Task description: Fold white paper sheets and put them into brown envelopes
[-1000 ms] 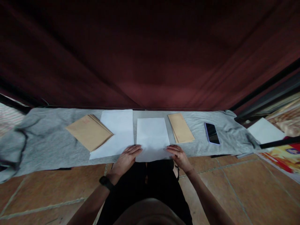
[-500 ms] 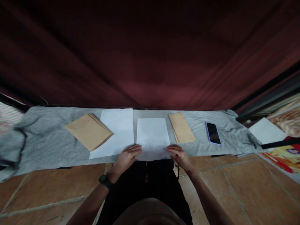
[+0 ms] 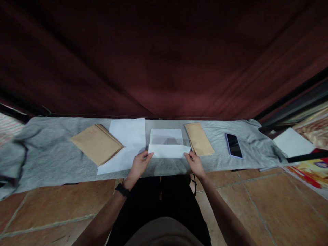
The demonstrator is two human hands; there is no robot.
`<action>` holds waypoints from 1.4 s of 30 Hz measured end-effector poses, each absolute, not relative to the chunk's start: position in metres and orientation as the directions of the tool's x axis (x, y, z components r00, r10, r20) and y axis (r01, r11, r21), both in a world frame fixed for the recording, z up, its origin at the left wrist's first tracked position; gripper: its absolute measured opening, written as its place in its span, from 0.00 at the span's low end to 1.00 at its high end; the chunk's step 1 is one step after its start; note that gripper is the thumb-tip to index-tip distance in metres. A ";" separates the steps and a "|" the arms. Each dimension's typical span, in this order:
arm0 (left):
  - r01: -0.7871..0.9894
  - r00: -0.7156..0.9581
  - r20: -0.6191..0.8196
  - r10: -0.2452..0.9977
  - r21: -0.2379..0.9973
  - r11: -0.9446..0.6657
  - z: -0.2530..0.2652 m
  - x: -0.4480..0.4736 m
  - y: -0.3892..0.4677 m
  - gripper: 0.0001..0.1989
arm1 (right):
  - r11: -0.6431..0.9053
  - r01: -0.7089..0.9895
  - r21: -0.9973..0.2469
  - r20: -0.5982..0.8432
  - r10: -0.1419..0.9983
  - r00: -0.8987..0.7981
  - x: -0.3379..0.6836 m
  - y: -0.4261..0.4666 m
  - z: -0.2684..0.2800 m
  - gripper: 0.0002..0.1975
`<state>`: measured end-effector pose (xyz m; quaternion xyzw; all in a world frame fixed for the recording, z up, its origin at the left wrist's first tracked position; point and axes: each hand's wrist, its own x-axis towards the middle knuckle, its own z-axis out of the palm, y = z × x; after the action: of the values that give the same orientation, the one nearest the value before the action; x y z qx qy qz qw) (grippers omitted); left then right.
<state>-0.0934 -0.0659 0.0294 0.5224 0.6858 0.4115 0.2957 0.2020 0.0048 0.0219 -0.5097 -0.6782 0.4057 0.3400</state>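
Note:
In front of me a white sheet of paper [image 3: 166, 151] is bent over on itself, its near part turned up and away across the far part. My left hand [image 3: 139, 166] pinches the sheet's left near corner between thumb and fingers. At the right near corner my right hand [image 3: 194, 162] grips it the same way. A stack of white paper [image 3: 130, 136] lies just left of the sheet, partly covered by a bundle of brown envelopes [image 3: 96, 143]. Close to my right hand are a few narrower brown envelopes [image 3: 200, 138].
A grey cloth [image 3: 56, 167] covers the long narrow table. On its right part lies a phone [image 3: 233, 145] with a dark screen. A dark red curtain [image 3: 164, 85] hangs along the far edge. Beyond the right end sit a white sheet [image 3: 293, 142] and a colourful printed package [image 3: 314, 171].
Both hands have moved away from me, carrying the sheet's near edge up and over. The flat sheet is now folded over. Envelopes and phone stay where they were.

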 end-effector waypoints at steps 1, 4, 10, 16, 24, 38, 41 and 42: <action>0.485 -0.297 0.023 0.955 0.865 0.131 0.029 -0.093 -0.062 0.20 | 0.150 0.454 -0.878 0.048 0.972 -0.230 0.199 0.007 0.021 0.20; 0.554 -0.334 0.007 0.943 0.811 0.190 0.031 -0.091 -0.052 0.20 | 0.140 0.596 -0.791 0.048 0.985 -0.168 0.190 0.014 0.021 0.21; 0.702 -0.375 -0.095 0.922 0.620 0.350 0.045 -0.090 -0.032 0.17 | 0.067 0.786 -0.615 0.023 0.998 -0.067 0.174 0.029 0.025 0.20; 0.800 -0.446 -0.214 0.869 0.341 0.495 0.067 -0.084 -0.012 0.17 | -0.010 0.924 -0.381 -0.083 0.996 -0.023 0.159 0.046 0.036 0.16; 0.804 -0.497 -0.234 0.836 0.238 0.545 0.069 -0.076 -0.002 0.18 | -0.064 0.972 -0.227 -0.169 0.985 0.025 0.143 0.059 0.047 0.17; 0.850 -0.486 -0.126 0.865 0.161 0.501 0.061 -0.072 0.016 0.21 | -0.075 0.984 -0.159 -0.149 0.988 0.051 0.133 0.076 0.052 0.19; 0.848 -0.490 -0.125 0.863 0.162 0.505 0.060 -0.073 0.021 0.21 | -0.071 0.986 -0.152 -0.131 0.990 0.051 0.131 0.079 0.052 0.19; 0.848 -0.490 -0.124 0.863 0.164 0.505 0.059 -0.074 0.023 0.21 | -0.068 0.987 -0.149 -0.125 0.991 0.050 0.130 0.081 0.052 0.19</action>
<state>-0.0738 0.0225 0.0593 0.4960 0.8622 0.0405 0.0950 0.1299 0.0809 0.0516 -0.7243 -0.6825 0.0969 0.0115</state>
